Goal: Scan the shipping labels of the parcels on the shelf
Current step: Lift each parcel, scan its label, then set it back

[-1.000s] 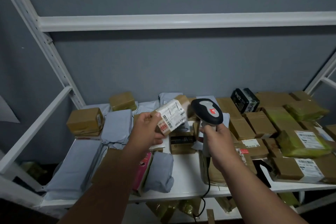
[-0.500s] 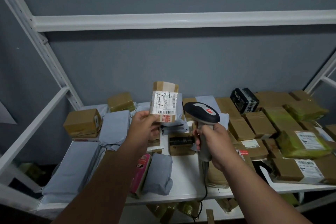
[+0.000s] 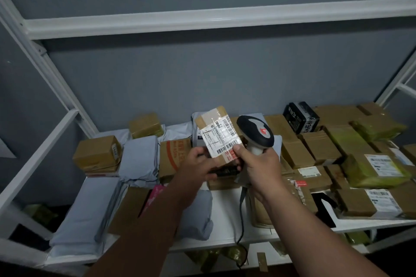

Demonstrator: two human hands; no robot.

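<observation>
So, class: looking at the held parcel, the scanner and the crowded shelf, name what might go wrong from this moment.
1. The parcel is pinched only at its lower edge by both hands; it could slip onto the shelf.
2. The right hand holds the scanner while its thumb touches the label's bottom edge, possibly covering part of the barcode.
3. The scanner's cable hangs over the shelf edge and might snag.

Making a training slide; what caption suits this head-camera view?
Left hand holds a labelled parcel beside the scanner in the right hand.
</observation>
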